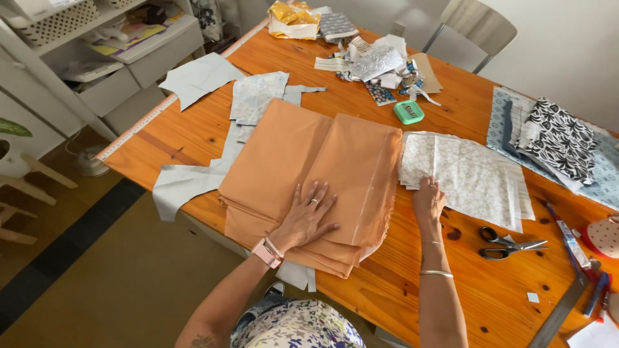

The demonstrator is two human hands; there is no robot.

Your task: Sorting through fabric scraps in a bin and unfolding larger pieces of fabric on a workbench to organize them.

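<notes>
So the left hand (304,218) lies flat with fingers spread on the folded orange fabric (309,174) in the middle of the wooden table (412,283), while the right hand (428,201) rests loosely, gripping nothing, on the edge of the pale floral fabric (467,177) just beside it.

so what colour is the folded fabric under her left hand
Plain orange folded fabric, in the head view.

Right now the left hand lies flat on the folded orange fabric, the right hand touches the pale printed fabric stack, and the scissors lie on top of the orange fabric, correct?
Not quite. The scissors lie on the bare wooden table, right of the right hand, not on the folded orange fabric. The head view shows this. The rest holds: the left hand lies flat on the orange fabric and the right hand touches the pale printed fabric stack.
</notes>
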